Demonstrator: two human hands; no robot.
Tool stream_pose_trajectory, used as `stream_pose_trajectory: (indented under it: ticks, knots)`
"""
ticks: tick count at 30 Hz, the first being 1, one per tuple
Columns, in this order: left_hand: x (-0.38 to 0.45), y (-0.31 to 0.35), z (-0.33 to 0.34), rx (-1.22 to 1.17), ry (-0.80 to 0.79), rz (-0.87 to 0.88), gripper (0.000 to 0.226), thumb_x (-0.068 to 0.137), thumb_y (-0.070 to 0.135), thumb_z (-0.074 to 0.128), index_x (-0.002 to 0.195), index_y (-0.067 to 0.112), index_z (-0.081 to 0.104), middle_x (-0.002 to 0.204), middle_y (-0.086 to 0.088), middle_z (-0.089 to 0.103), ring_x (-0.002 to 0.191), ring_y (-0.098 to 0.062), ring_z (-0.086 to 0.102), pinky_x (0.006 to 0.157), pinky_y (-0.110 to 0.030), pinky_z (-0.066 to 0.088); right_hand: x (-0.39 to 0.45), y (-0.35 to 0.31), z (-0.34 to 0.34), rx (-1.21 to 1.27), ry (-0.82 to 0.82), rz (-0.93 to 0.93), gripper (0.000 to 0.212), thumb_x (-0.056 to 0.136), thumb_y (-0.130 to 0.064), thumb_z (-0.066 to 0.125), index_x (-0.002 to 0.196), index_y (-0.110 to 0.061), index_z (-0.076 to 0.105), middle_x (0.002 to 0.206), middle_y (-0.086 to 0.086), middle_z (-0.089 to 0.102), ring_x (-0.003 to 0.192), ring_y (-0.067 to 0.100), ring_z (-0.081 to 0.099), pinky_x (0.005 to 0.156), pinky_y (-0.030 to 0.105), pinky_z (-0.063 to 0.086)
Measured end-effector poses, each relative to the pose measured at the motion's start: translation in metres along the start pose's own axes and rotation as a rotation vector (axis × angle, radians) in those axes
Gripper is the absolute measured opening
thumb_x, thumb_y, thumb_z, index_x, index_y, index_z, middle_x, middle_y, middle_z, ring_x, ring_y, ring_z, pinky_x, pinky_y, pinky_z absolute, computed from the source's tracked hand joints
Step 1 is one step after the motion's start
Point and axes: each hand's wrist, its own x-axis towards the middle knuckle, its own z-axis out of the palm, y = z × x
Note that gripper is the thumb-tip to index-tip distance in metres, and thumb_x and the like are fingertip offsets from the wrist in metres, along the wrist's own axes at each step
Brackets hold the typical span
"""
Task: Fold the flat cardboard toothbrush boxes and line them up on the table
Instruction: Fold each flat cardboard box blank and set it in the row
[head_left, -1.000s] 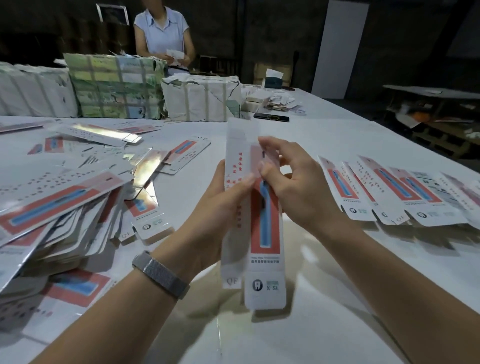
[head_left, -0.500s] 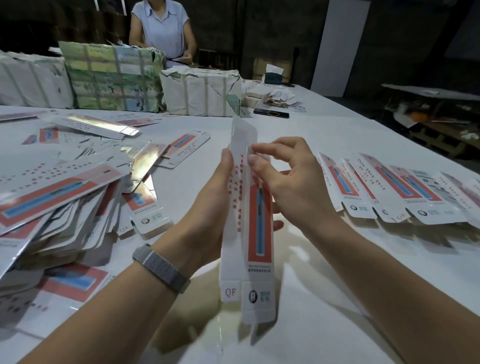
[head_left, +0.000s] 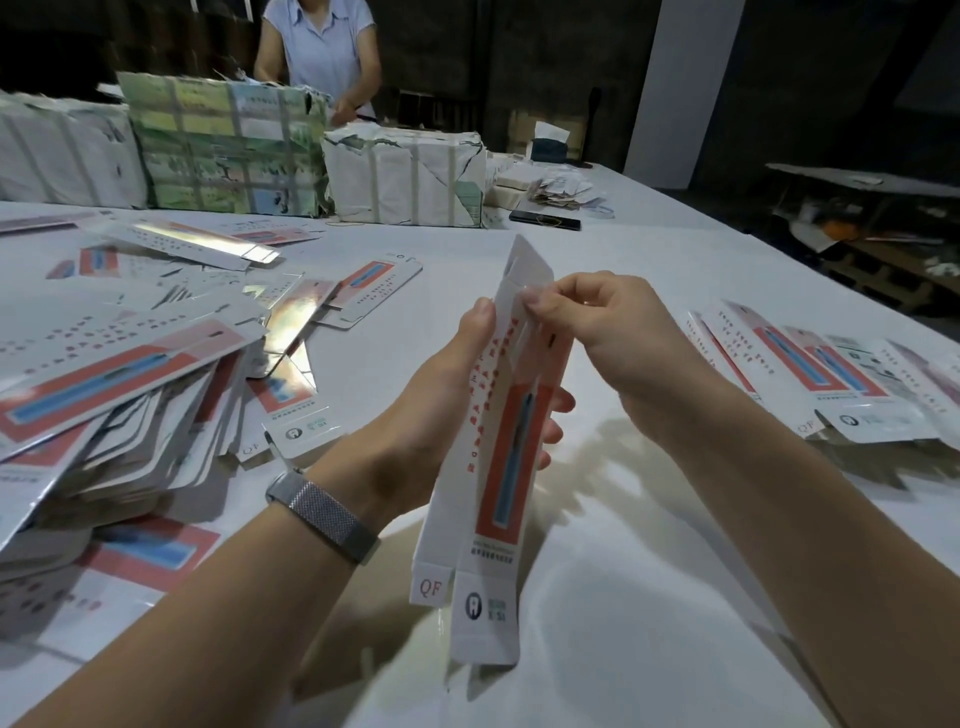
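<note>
A long white toothbrush box (head_left: 493, 483) with a red and blue panel is held upright above the white table (head_left: 649, 597), partly opened into a tube. My left hand (head_left: 441, 410) grips its middle from the left, thumb on the side panel and fingers wrapped behind. My right hand (head_left: 608, 338) pinches the box near its top flap. A big heap of flat boxes (head_left: 119, 395) lies at the left. A row of folded boxes (head_left: 831, 379) lies side by side at the right.
Wrapped bundles (head_left: 405, 176) stand along the far side of the table, with a person (head_left: 317, 47) behind them. A dark phone (head_left: 544, 221) and paper scraps lie beyond. A low dark bench (head_left: 862, 187) is off to the right.
The box has turned from nearly flat-facing to edge-on and opened up. My right hand has shifted up to its top end. The view has tilted slightly.
</note>
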Motion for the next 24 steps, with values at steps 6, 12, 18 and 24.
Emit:
stream_pose_trajectory:
  ticks: [6,12,18,24]
  knots:
    - [0.0,0.002,0.004,-0.015,-0.064,-0.063,0.066,0.099,0.065,0.02,0.12,0.019,0.063,0.104,-0.018,0.073,0.079,-0.026,0.072,0.071,-0.036,0.062,0.004,-0.011,-0.018,-0.029,-0.11,0.122,0.027,0.094,-0.025,0.065,0.069,-0.015,0.065,0.066,-0.006,0.069,0.063,-0.006,0.063,0.062,0.007,0.044]
    - [-0.002,0.005,0.011,-0.073,-0.095,-0.109,0.067,0.095,0.066,0.026,0.116,0.014,0.062,0.089,-0.015,0.072,0.068,-0.025,0.068,0.061,-0.033,0.061,0.0,-0.016,-0.028,0.075,-0.201,0.238,0.022,0.087,-0.03,0.066,0.083,-0.009,0.069,0.091,0.005,0.065,0.099,0.019,0.054,0.101,0.047,0.039]
    - [0.008,-0.003,0.015,-0.073,0.006,-0.031,0.077,0.083,0.067,0.056,0.14,0.022,0.032,0.086,-0.012,0.06,0.065,-0.023,0.057,0.058,-0.035,0.054,-0.001,-0.021,-0.021,0.097,-0.112,0.207,0.027,0.087,-0.034,0.067,0.067,-0.017,0.07,0.085,0.001,0.072,0.102,0.016,0.06,0.088,0.04,0.045]
    - [0.008,-0.007,0.011,-0.295,0.033,0.101,0.056,0.073,0.044,0.071,0.117,0.011,0.059,0.072,-0.005,0.06,0.067,-0.017,0.058,0.074,-0.034,0.061,-0.01,-0.007,0.01,0.312,0.052,0.049,0.02,0.099,-0.04,0.052,0.114,-0.028,0.059,0.11,-0.002,0.065,0.104,0.016,0.061,0.088,0.041,0.049]
